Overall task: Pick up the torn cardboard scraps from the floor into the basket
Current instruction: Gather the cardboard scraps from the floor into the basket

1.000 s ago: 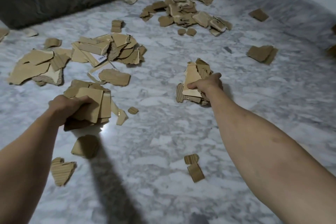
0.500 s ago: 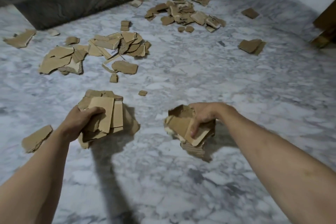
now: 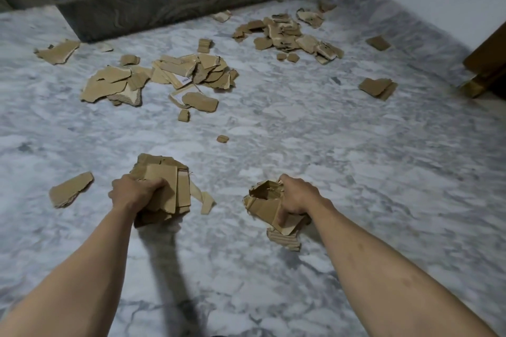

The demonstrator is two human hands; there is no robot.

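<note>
My left hand point(image 3: 134, 191) grips a thick bundle of torn cardboard scraps point(image 3: 167, 186), held above the marble floor. My right hand point(image 3: 298, 197) grips a second bundle of scraps point(image 3: 268, 205), some pieces hanging below it. More scraps lie on the floor: a big pile point(image 3: 164, 76) in the middle left, another pile point(image 3: 290, 35) further back, a single piece point(image 3: 69, 193) left of my left hand, and two small bits point(image 3: 184, 115) between. No basket is in view.
A dark marbled step or plinth point(image 3: 178, 5) runs across the back. A white wall stands on the right, with a wooden furniture foot point(image 3: 484, 74) at the right edge. Loose scraps point(image 3: 379, 87) lie near it.
Both hands have lifted their bundles off the floor and drawn them back toward me. The view has pulled back, so the floor piles look farther away.
</note>
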